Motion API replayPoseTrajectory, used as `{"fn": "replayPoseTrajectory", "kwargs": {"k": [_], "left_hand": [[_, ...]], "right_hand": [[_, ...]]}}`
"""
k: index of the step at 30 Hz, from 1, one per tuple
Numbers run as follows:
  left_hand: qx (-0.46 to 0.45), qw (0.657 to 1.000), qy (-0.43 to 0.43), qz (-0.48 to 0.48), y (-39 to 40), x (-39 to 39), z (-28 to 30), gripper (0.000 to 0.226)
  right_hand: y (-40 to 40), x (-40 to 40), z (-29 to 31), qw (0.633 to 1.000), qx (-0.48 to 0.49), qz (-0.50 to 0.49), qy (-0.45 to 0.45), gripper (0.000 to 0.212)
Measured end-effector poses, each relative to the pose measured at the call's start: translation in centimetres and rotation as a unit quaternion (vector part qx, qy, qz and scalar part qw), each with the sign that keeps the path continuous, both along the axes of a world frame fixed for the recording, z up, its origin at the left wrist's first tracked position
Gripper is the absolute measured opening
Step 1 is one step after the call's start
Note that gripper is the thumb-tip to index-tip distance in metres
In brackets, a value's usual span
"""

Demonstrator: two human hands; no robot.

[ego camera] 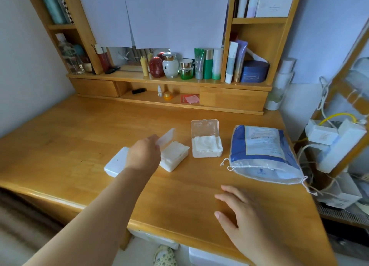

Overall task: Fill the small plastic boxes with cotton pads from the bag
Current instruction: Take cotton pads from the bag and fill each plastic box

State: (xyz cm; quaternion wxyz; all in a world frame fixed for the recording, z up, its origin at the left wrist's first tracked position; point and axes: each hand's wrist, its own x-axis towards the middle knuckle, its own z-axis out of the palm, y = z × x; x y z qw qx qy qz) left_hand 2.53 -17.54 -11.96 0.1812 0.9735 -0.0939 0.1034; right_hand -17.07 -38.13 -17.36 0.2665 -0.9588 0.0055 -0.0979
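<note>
Three small white plastic boxes stand in a row on the wooden desk (79, 125). The left box (116, 163) has its lid down. The middle box (174, 155) is full of white cotton pads, and its clear lid (166, 136) is raised. My left hand (144, 155) reaches over it, fingers at the lid's edge. The right box (206, 147) also holds pads, with its lid standing upright. The blue and white cotton pad bag (261, 151) lies to the right, drawstring mouth toward me. My right hand (241, 215) rests flat on the desk near the front edge, holding nothing.
A shelf unit (169, 80) at the back of the desk carries bottles, jars and tubes. White adapters and cables (329, 137) hang at the right past the desk edge. Bare desk surface lies between the boxes and the front edge.
</note>
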Motion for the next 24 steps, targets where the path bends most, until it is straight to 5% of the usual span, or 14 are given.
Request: {"fn": "replayPoseTrajectory", "kwargs": {"k": [10, 16, 19, 24], "left_hand": [[-0.130, 0.978, 0.020, -0.159, -0.8, -11.4, -0.1, 0.015], [-0.215, 0.956, 0.086, -0.181, -4.8, -13.2, -1.0, 0.023], [-0.151, 0.976, 0.098, -0.122, -4.6, -13.3, -2.5, 0.036], [-0.126, 0.983, 0.082, -0.104, -4.5, -14.2, -3.8, 0.020]], "right_hand": [[0.4, -3.1, 1.7, 0.989, 0.146, 0.005, -0.023, 0.050], [-1.3, -3.5, 1.6, 0.987, 0.160, 0.006, 0.011, 0.028], [-1.8, -3.0, 1.4, 0.993, 0.118, 0.014, 0.005, 0.022], [-1.9, -2.5, 1.1, 0.996, 0.084, 0.010, -0.025, 0.017]]}}
